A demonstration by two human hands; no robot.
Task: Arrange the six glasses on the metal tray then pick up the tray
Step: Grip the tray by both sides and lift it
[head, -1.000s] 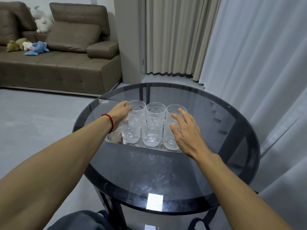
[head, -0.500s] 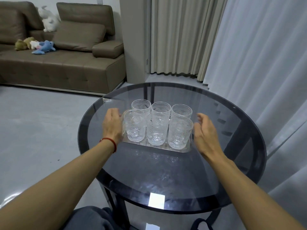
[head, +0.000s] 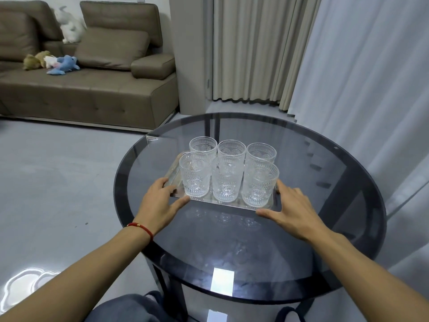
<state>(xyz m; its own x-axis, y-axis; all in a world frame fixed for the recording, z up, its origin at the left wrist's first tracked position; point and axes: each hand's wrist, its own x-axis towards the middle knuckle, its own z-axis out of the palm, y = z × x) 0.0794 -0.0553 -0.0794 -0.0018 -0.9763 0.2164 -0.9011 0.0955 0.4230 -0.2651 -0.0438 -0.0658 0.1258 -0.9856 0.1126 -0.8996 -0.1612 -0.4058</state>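
Observation:
Clear patterned glasses (head: 228, 175) stand upright in two rows of three on the metal tray (head: 234, 202), which is on the round dark glass table (head: 232, 247). My left hand (head: 160, 203), with a red string on its wrist, clasps the tray's near-left corner, fingers along the left edge and thumb at the front edge. The near-right corner is clasped the same way by my right hand (head: 292, 210). Whether the tray has left the tabletop is unclear.
A brown sofa (head: 88, 89) with plush toys (head: 62, 67) stands at the back left. Curtains (head: 371, 89) hang behind and to the right of the table. Grey floor lies to the left. My knee shows below the table's near edge.
Both hands came off the glasses, moved out to the tray's sides, then slid back to its near corners and closed on them. The glasses stay in their rows.

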